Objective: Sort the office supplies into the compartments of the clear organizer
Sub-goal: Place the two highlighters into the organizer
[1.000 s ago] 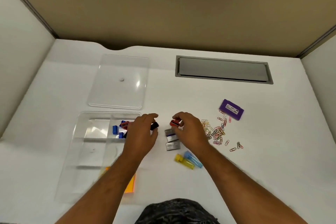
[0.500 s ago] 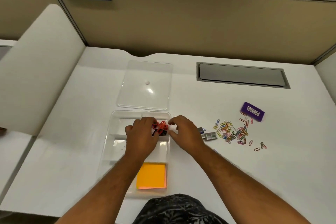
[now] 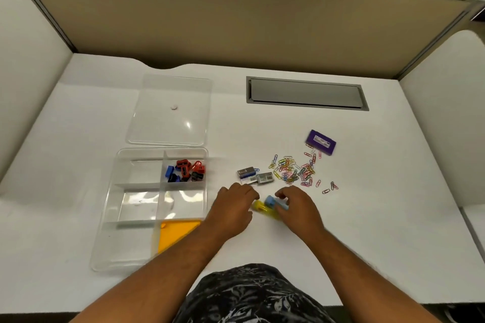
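The clear organizer (image 3: 115, 191) lies at the left of the white desk. Its far right compartment holds red, blue and black sharpeners (image 3: 185, 170), and a near right one holds orange sticky notes (image 3: 175, 233). A yellow tube (image 3: 262, 209) and a blue tube (image 3: 271, 202) lie on the desk between my hands. My left hand (image 3: 231, 207) is curled at the yellow tube's left end; its grip is hidden. My right hand (image 3: 296, 207) has thumb and fingers closed over the blue tube's right end.
Two small grey staple boxes (image 3: 256, 177) sit just beyond my hands. A scatter of coloured paper clips (image 3: 294, 170) and a purple box (image 3: 320, 142) lie to the right. The organizer's lid (image 3: 170, 110) rests behind it, beside a grey cable hatch (image 3: 305, 94).
Both hands left the sharpener compartment, where the red and black sharpeners now lie, and moved right and nearer to the yellow and blue tubes.
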{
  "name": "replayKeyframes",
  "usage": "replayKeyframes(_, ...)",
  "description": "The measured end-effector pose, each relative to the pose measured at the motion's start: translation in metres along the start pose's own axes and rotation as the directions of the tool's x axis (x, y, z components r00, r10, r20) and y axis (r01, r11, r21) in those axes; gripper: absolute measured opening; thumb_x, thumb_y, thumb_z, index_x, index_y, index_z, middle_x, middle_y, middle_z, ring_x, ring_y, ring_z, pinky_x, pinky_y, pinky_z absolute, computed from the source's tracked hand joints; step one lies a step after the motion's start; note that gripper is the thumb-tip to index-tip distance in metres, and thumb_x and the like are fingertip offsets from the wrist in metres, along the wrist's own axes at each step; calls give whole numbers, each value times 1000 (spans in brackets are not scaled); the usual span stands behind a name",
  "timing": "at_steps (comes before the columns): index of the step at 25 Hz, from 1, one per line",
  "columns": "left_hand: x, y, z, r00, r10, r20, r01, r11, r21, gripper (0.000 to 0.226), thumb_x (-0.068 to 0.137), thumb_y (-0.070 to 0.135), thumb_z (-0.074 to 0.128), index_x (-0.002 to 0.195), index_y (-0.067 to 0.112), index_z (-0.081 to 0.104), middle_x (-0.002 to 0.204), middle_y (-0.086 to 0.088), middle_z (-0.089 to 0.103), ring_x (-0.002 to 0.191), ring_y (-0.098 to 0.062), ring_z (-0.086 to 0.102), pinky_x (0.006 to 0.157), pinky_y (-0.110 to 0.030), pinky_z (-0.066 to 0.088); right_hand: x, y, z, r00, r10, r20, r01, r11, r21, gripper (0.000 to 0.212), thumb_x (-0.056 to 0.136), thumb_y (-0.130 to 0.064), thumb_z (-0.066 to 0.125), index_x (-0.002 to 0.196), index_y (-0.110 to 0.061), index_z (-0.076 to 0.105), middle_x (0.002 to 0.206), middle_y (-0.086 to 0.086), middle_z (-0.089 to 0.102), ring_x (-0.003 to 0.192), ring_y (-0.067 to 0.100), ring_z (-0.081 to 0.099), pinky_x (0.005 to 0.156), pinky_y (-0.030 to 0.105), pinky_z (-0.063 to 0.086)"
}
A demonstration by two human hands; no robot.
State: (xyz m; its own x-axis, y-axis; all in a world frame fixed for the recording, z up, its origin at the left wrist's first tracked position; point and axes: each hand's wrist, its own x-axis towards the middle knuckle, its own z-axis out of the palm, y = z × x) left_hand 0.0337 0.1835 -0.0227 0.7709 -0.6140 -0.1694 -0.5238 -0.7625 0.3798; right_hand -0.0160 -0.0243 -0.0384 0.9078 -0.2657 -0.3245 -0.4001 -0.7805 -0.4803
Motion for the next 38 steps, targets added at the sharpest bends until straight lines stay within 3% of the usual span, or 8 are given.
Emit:
replayKeyframes(6, 18, 33, 34, 998, -60, 24, 58, 994, 98, 34, 94, 25, 60, 128, 28, 56, 128, 1, 60, 116, -21, 52, 93, -36, 42, 9, 36, -11, 978, -137, 160, 161, 976, -146, 41, 90, -40, 76, 127, -27, 66, 121, -4, 69, 104, 13, 65, 89, 29, 56)
replayKeyframes(11, 17, 41, 39, 992, -123, -17, 124, 983, 137, 24, 95, 30, 59, 119, 29, 60, 116, 1, 65, 105, -21, 57, 83, -35, 43, 19, 45, -12, 949, -231, 215, 260, 958, -119, 38, 91, -40, 75, 126, -26, 68, 117, -4, 70, 101, 13, 66, 87, 29, 57)
replayKeyframes(15, 11, 40, 38, 972, -228, -62, 233, 968, 93, 20, 95, 33, 59, 113, 33, 66, 111, 6, 67, 101, -17, 57, 81, -33, 43, 22, 44, -7, 944, -238, 229, 241, 970, 14, 35, 90, -37, 76, 122, -26, 70, 114, -5, 71, 98, 11, 66, 88, 30, 58)
replayKeyframes(21, -4, 33, 0, 938, -308, -160, 310, 951, -14, 36, 88, 44, 62, 122, 35, 69, 112, 10, 65, 104, -15, 54, 83, -36, 48, 21, 10, -2, 966, -212, 147, 170, 951, 257, 24, 84, -29, 77, 107, -28, 74, 92, -16, 70, 82, 6, 66, 81, 31, 61)
replayKeyframes(27, -52, -19, -44, 857, -429, -286, 353, 892, -280, 39, 80, 43, 72, 115, 41, 54, 101, 18, 60, 93, -7, 54, 77, -28, 49, 10, -68, 16, 969, -206, 136, 129, 892, 433, 63, 79, -28, 78, 133, -46, 49, 93, -16, 66, 80, 12, 71, 71, 37, 65)
replayKeyframes(29, -66, -50, -55, 840, -458, -290, 378, 878, -292, 34, 82, 43, 76, 109, 42, 57, 99, 17, 62, 90, -6, 55, 76, -27, 51, 4, -92, 25, 968, -225, 111, 147, 868, 474, 63, 81, -26, 73, 135, -50, 50, 91, -11, 66, 78, 14, 71, 74, 43, 64)
replayKeyframes(34, -80, -112, -72, 877, -407, -256, 351, 906, -236, 35, 91, 44, 70, 125, 34, 68, 117, 8, 71, 108, -18, 59, 91, -40, 50, -6, -145, 47, 968, -233, 88, 195, 930, 313, 54, 80, -37, 77, 123, -51, 47, 87, -15, 69, 69, 7, 69, 65, 34, 60)
replayKeyframes(38, -80, -130, -74, 913, -368, -178, 355, 930, -99, 40, 92, 49, 66, 129, 36, 63, 119, 7, 70, 110, -18, 59, 91, -39, 45, -15, -175, 65, 961, -269, 59, 261, 958, 116, 57, 79, -43, 79, 124, -46, 42, 90, -15, 67, 70, 6, 62, 55, 21, 41)
